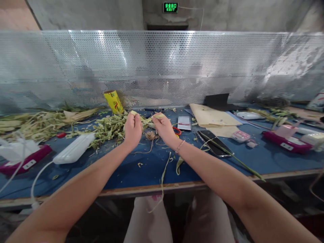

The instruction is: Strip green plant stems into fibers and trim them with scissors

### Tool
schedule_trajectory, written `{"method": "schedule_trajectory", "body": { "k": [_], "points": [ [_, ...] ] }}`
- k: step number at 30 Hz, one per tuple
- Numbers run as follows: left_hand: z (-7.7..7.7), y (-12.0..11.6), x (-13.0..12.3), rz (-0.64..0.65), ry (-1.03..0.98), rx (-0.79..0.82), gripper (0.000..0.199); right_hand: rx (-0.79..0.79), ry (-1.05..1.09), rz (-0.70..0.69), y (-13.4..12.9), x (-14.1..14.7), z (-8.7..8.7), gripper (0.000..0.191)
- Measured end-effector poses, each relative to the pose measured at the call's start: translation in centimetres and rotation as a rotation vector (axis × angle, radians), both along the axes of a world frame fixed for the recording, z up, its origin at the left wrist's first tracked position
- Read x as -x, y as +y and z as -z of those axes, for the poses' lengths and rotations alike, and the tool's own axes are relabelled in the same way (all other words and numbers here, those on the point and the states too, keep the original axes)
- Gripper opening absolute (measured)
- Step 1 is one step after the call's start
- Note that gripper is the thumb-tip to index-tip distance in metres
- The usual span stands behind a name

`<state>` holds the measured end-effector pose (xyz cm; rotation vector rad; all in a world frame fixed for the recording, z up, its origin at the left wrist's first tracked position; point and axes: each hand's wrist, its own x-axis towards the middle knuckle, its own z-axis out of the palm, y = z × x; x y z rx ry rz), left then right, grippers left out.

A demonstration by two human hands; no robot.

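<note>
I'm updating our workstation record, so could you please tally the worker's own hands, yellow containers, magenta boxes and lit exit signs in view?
Worker's hands: 2, left hand and right hand
Yellow container: 1
Magenta boxes: 2, left box and right box
Exit sign: 1
Total: 6

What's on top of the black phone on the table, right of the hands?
Across the phone lie a long green stalk and a thin pale strand. They cover narrow parts of its face; whatever is under the phone cannot be seen.
</note>
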<state>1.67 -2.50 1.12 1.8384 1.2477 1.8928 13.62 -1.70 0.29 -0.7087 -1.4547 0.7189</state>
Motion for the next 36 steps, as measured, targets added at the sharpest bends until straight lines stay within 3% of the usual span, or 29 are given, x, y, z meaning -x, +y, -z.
{"method": "schedule_trajectory", "body": {
  "k": [3, 6, 10, 13, 16, 20, 24, 27, 31, 36],
  "points": [
    [0.0, -0.5, 0.8, -0.069, 0.325, -0.125, 0.012, 0.097, 0.080, -0.042, 0.6, 0.0, 0.5, 0.015],
    [0.1, -0.7, 1.1, -0.041, 0.443, -0.145, 0.008, 0.173, 0.128, -0.116, 0.7, 0.0, 0.6, 0.016],
    [-0.1, -0.5, 0.5, 0.008, 0.230, -0.045, 0.014, 0.240, 0.157, -0.153, 0.5, -0.2, 0.2, 0.018],
    [-0.4, 0.1, 0.2, 0.158, -0.034, 0.211, 0.022, 0.298, 0.155, -0.173, 0.7, -0.9, -0.1, 0.018],
    [-0.9, 0.7, 0.6, 0.354, -0.310, 0.469, 0.013, 0.358, 0.205, -0.158, 1.2, -1.9, -0.3, 0.016],
    [-1.6, 1.0, 1.3, 0.493, -0.529, 0.534, 0.002, 0.413, 0.262, -0.126, 1.5, -3.0, -0.6, 0.012],
    [-1.7, 0.7, 1.4, 0.671, -0.544, 0.548, 0.014, 0.425, 0.316, -0.183, 1.7, -3.0, -0.5, 0.010],
    [-1.5, 0.3, 1.2, 0.782, -0.496, 0.491, 0.024, 0.455, 0.301, -0.145, 1.9, -2.7, -0.2, 0.012],
    [-1.1, 0.2, 0.9, 0.778, -0.424, 0.464, 0.025, 0.477, 0.283, -0.114, 2.0, -2.3, -0.1, 0.014],
    [-0.3, 0.3, 0.4, 0.746, -0.378, 0.489, 0.023, 0.454, 0.273, -0.178, 1.5, -2.0, -0.1, 0.013]
  ]
}}
